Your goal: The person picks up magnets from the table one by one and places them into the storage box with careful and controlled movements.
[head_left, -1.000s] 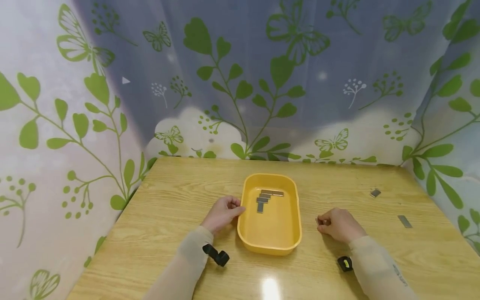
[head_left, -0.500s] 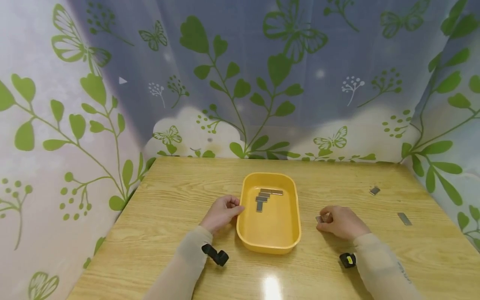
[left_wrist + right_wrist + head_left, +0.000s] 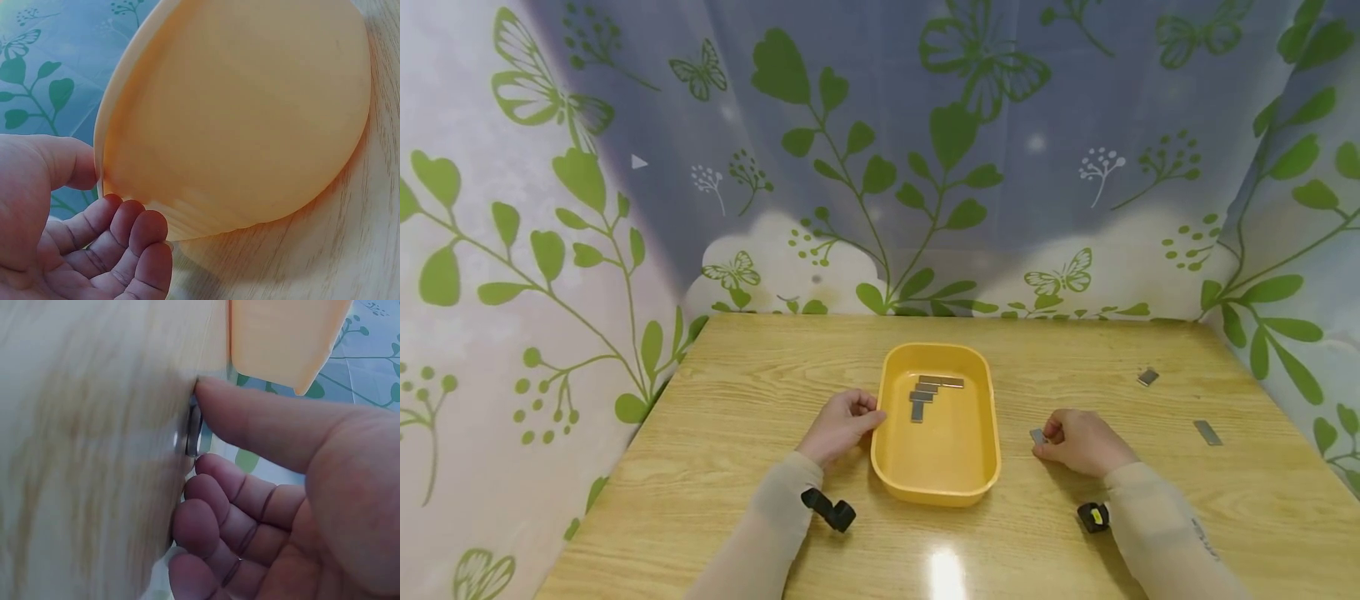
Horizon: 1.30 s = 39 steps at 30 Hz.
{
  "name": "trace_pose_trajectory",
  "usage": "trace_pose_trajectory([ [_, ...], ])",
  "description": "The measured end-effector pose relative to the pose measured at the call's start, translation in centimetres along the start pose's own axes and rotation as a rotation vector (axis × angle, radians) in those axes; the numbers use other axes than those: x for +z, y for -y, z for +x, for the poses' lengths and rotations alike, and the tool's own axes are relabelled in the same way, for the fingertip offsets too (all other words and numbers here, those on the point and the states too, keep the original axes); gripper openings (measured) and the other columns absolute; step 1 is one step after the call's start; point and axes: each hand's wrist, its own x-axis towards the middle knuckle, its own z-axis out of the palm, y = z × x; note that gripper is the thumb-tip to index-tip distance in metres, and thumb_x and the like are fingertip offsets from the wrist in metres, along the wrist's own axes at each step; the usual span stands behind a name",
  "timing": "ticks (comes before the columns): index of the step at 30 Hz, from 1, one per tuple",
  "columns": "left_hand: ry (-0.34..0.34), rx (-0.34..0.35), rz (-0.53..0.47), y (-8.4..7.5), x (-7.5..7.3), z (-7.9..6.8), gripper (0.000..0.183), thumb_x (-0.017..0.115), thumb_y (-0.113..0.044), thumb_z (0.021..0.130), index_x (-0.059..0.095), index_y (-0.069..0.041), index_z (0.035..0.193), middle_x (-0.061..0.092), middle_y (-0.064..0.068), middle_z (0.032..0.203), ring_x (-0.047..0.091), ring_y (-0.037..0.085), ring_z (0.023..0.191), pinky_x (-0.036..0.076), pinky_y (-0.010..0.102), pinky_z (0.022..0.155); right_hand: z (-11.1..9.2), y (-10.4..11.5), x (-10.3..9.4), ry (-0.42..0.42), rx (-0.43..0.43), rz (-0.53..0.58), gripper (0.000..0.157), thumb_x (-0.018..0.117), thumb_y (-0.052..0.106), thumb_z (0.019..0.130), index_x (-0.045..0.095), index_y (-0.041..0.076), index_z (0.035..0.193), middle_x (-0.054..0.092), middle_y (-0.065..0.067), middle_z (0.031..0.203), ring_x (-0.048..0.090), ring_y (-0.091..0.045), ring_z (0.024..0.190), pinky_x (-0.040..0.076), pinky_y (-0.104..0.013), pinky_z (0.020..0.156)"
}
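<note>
Tray point(image 3: 936, 454) looks smooth plastic; small plates point(image 3: 1207, 432), shiny metal; tabletop point(image 3: 1075, 358), glossy wood grain; backdrop point(image 3: 1037, 208), matt cloth.

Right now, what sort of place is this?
Likely a tabletop workspace, perhaps a screened-off corner: a wood-grain table, a leaf-and-butterfly backdrop on three sides, and a yellow tray holding small grey pieces.

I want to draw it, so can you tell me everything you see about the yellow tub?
The yellow tub is a long, open-topped box with rounded corners, a thin rim and smooth walls. It looks like plastic. It stands upright on the wooden table, its long sides running away from the person. Inside, towards the far end, small flat grey pieces lie close together on its floor. The person's left hand holds it by its left side.
</note>
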Motion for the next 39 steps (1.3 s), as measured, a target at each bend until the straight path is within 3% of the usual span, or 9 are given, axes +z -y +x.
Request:
trace_pose_trajectory([
  [11, 0.005, 0.001, -0.009, 0.04, -0.05, -0.06, 0.019, 0.068, -0.016, 0.09, 0.059, -0.002, 0.099, 0.056, 0.01, 0.089, 0.054, 0.019, 0.078, 0.048, 0.032, 0.069, 0.03, 0.19, 0.24, 0.0, 0.006, 0.018, 0.016, 0.072, 0.022, 0.086, 0.063, 0.01, 0.085, 0.058, 0.001, 0.078, 0.05, -0.016, 0.07, 0.043, -0.033, 0.063],
  [26, 0.001, -0.007, -0.019, 0.03, 0.05, -0.02, 0.019, 0.068, -0.015, 0.091, 0.059, -0.002, 0.101, 0.056, 0.01, 0.09, 0.054, 0.019, 0.079, 0.048, 0.033, 0.071, 0.22, -0.1, 0.16, 0.03, 0.0, 0.029, 0.017, 0.072, 0.023, 0.086, 0.065, 0.008, 0.084, 0.059, 0.0, 0.079, 0.05, -0.016, 0.071, 0.041, -0.032, 0.063],
  [39, 0.005, -0.004, -0.018, 0.15, 0.04, 0.06, 0.019, 0.068, -0.015, 0.09, 0.059, -0.001, 0.1, 0.057, 0.01, 0.089, 0.054, 0.019, 0.078, 0.048, 0.033, 0.07, 0.02, -0.08, 0.22, 0.017, -0.024, 0.044, 0.019, 0.071, 0.025, 0.086, 0.061, 0.013, 0.076, 0.054, 0.001, 0.07, 0.045, -0.016, 0.065, 0.035, -0.031, 0.058],
])
